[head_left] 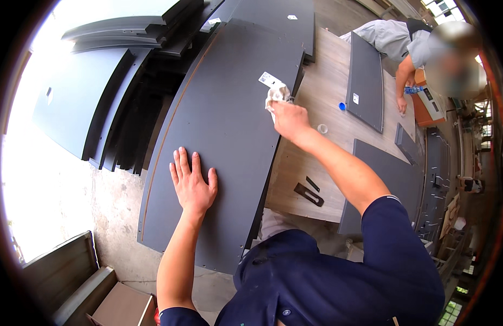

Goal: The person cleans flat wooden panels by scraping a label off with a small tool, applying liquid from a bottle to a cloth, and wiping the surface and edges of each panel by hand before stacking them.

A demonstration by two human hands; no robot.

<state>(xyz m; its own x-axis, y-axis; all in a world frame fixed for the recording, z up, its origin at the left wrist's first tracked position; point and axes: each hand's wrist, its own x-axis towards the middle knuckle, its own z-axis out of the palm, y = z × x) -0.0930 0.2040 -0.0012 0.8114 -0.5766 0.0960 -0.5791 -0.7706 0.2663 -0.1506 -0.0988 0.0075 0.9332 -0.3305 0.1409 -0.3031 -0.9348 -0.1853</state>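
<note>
A long dark grey panel (224, 108) lies in front of me, with a thin orange-brown line running along its left edge. My left hand (193, 182) rests flat on it, fingers stretched out. Farther up, near the panel's right edge, my right hand (291, 119) is closed around a crumpled whitish cloth (278, 96). The cloth presses on the panel right beside a white label (269, 79), touching its lower end.
Stacked dark panels (113, 108) stand to the left. On a wood-coloured table (330, 70) at right are a blue cap (342, 106), a small clear cup (322, 129), a dark slotted plate (308, 194) and more grey panels (365, 81). A co-worker (406, 65) leans over its far end.
</note>
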